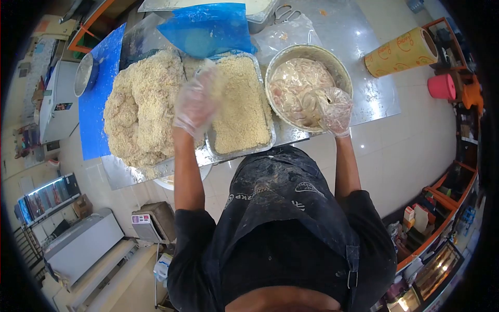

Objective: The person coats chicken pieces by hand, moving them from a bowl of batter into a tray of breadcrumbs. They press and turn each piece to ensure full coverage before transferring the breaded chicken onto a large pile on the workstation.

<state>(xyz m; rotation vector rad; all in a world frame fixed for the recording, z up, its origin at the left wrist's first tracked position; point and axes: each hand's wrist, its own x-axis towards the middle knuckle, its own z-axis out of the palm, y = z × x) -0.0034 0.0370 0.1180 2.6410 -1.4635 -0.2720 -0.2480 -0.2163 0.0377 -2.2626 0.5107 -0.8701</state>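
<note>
My left hand (197, 99), in a clear plastic glove, is smeared by motion above the left edge of a metal tray (271, 136) of pale breadcrumbs (236, 104). Whether its fingers grip anything does not show. At the right, my gloved right hand (335, 110) reaches over the near rim of a round bowl (347, 78). Its batter-coated fingers curl round a strip of raw meat (312, 101). More slick raw meat (299, 75) in wet batter fills the bowl. A big heap of crumb-coated pieces (148, 104) lies left of the tray.
A blue plastic sheet (208, 28) and a clear bag (291, 39) lie behind the tray. Scissors (285, 13) are at the back. A large wrap roll (403, 52) stands at the right, a metal bowl (84, 75) at the far left. The table's near edge borders my apron.
</note>
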